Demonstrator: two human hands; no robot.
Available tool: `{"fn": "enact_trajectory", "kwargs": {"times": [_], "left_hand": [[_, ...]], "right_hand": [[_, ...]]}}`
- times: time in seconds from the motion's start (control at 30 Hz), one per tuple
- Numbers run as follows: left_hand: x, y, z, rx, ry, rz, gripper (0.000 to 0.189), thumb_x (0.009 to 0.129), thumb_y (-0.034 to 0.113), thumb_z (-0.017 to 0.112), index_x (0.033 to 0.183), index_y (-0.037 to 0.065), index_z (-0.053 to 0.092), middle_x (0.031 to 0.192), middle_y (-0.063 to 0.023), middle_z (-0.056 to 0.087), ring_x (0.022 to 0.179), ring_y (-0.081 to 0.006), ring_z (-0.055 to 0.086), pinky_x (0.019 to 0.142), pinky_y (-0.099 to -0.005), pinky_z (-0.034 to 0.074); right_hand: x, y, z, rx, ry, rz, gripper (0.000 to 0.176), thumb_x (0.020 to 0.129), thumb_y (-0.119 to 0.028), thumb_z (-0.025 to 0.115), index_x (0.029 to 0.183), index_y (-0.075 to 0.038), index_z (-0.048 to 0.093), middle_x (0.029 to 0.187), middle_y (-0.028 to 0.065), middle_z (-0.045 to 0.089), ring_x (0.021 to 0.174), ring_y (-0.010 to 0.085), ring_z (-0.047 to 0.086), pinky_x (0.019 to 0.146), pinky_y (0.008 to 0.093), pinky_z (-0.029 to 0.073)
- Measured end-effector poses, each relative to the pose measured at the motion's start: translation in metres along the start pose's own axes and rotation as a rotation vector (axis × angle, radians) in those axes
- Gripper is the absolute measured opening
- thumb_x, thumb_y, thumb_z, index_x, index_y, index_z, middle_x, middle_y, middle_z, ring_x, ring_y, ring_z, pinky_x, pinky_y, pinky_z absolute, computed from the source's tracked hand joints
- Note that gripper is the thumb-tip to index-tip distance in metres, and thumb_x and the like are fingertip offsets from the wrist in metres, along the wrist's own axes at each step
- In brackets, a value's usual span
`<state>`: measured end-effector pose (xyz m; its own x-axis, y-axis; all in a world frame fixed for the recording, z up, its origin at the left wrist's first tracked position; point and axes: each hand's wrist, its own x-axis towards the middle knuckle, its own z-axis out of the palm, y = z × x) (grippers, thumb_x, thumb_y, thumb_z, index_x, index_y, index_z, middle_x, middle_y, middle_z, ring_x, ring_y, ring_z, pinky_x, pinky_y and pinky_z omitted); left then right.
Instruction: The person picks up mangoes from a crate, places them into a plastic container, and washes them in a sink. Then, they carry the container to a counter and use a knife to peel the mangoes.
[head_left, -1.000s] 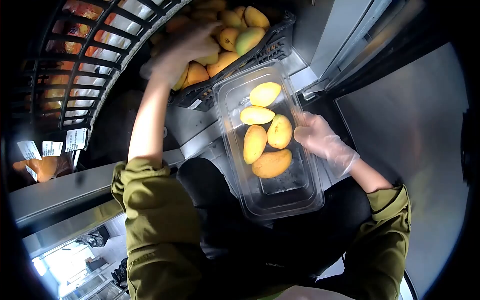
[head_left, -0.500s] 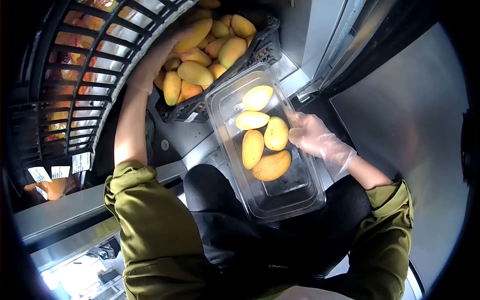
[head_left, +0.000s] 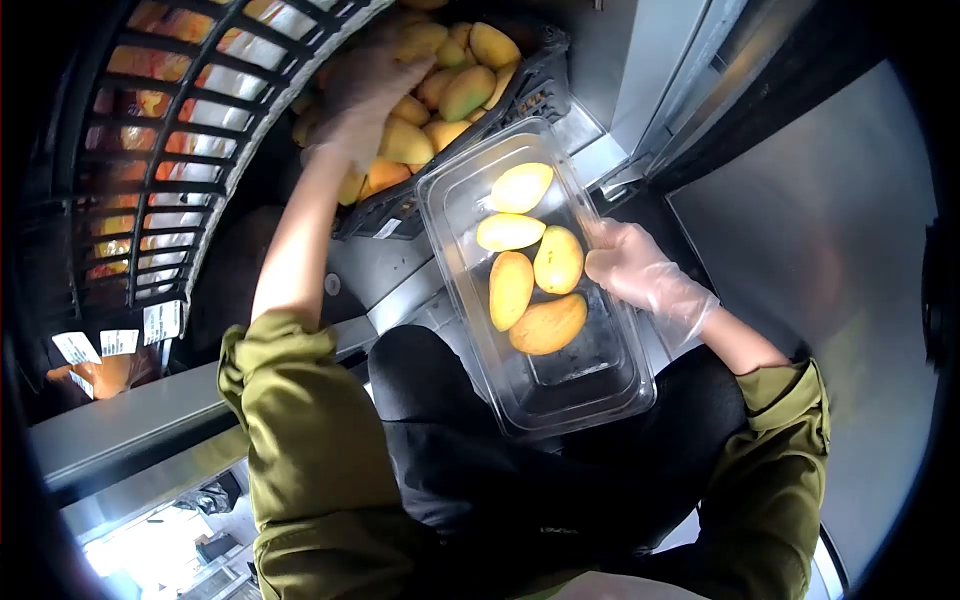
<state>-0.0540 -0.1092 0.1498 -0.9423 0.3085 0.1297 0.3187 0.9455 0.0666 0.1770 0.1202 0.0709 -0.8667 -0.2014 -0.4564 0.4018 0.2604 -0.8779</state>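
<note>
My right hand, in a clear plastic glove, grips the right rim of a clear plastic food container. Several yellow mangoes lie in it, among them a mango nearest me and a mango at the far end. My gloved left hand is over the mangoes in a black plastic crate. It is dim and smeared by motion, so its grip on any fruit cannot be made out. Beside it lie loose mangoes, such as a greenish-yellow mango.
A black slatted basket with packaged goods inside stands at the left, close to my left forearm. White labels hang below it. A metal door panel fills the right side. The container rests over my knees.
My left hand has moved right and across the mangoes in the crate. The large mango that was at its fingers no longer shows there. My right hand still holds the container, almost unmoved.
</note>
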Motion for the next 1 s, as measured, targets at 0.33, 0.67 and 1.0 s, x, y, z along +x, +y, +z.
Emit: {"fn": "enact_trajectory", "kwargs": {"times": [0.33, 0.67, 1.0], "left_hand": [[-0.018, -0.026, 0.016, -0.091, -0.006, 0.497, 0.053, 0.077, 0.042, 0.061, 0.118, 0.009, 0.053, 0.116, -0.0109, 0.055, 0.112, -0.0276, 0.049, 0.093, -0.0355, 0.04], [-0.012, -0.006, 0.029, 0.195, -0.184, 0.364, 0.032, 0.082, 0.022, 0.052, 0.112, 0.01, 0.056, 0.114, -0.0112, 0.057, 0.103, -0.0279, 0.056, 0.081, -0.0387, 0.046], [0.042, -0.018, 0.066, 0.287, -0.29, 0.46, 0.046, 0.078, 0.019, 0.057, 0.122, 0.011, 0.05, 0.118, -0.013, 0.055, 0.107, -0.0263, 0.054, 0.087, -0.034, 0.044]], "right_hand": [[0.0, -0.001, -0.004, -0.069, 0.003, -0.145, 0.041, 0.078, -0.001, 0.048, 0.119, -0.001, 0.054, 0.085, 0.0025, 0.06, 0.079, 0.0073, 0.053, 0.074, 0.0236, 0.044], [-0.004, -0.012, -0.003, -0.039, -0.034, 0.04, 0.052, 0.078, -0.004, 0.049, 0.13, -0.006, 0.045, 0.073, -0.0001, 0.056, 0.057, 0.0048, 0.05, 0.053, 0.0208, 0.044], [-0.007, -0.017, -0.003, -0.159, -0.019, -0.028, 0.048, 0.078, -0.003, 0.052, 0.126, -0.003, 0.049, 0.083, 0.0026, 0.06, 0.074, 0.0053, 0.053, 0.068, 0.0223, 0.045]]}}
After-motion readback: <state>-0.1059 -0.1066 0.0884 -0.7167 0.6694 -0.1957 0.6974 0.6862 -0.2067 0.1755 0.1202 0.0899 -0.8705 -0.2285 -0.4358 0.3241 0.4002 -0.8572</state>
